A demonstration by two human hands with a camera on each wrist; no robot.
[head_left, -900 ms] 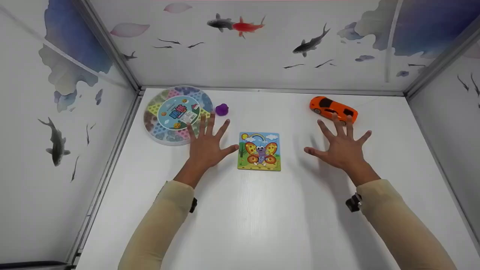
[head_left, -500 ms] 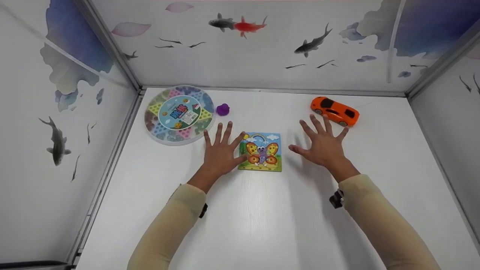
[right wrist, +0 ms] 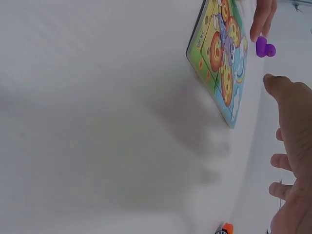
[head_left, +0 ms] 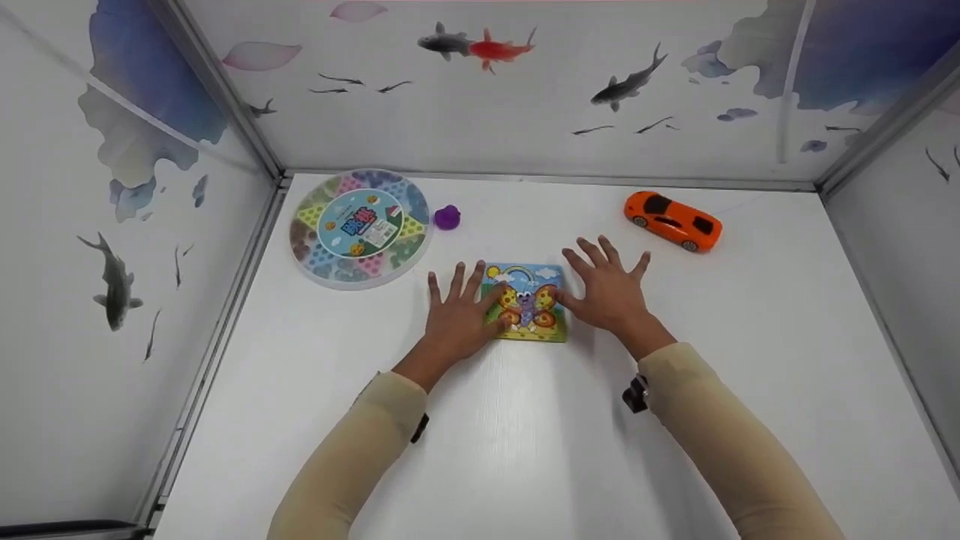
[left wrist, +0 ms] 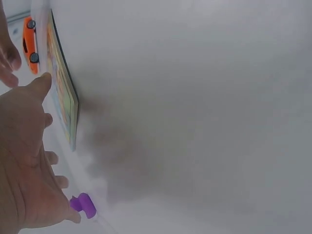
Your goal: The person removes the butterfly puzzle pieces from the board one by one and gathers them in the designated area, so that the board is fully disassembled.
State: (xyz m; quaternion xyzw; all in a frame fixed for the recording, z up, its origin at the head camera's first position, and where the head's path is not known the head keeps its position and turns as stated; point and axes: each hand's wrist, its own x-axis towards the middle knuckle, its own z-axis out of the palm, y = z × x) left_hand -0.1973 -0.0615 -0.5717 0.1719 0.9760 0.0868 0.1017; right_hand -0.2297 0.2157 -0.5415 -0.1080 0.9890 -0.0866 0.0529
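Note:
A square butterfly puzzle board (head_left: 526,304) lies flat on the white table, its picture of a purple-bodied butterfly facing up. My left hand (head_left: 459,319) is spread at its left edge, thumb and index finger overlapping the board in the head view. On the other side my right hand (head_left: 609,294) is spread too, its thumb tip over the board's right edge. In the left wrist view the thumb (left wrist: 41,87) stands close beside the board (left wrist: 62,87). Seen from the right wrist, the hand (right wrist: 297,141) hovers near the board (right wrist: 222,58), its shadow falling on the table.
A round, clear-lidded board game case (head_left: 307,259) lies at the back left, with a small purple toy duck (head_left: 448,217) beside it. An orange toy car (head_left: 673,221) sits at the back right. Printed wall panels (head_left: 525,127) edge the table.
Both hands have moved inward toward the puzzle board, the left one rightward and slightly nearer me, the right one leftward away from the car. The board has stayed about where it was.

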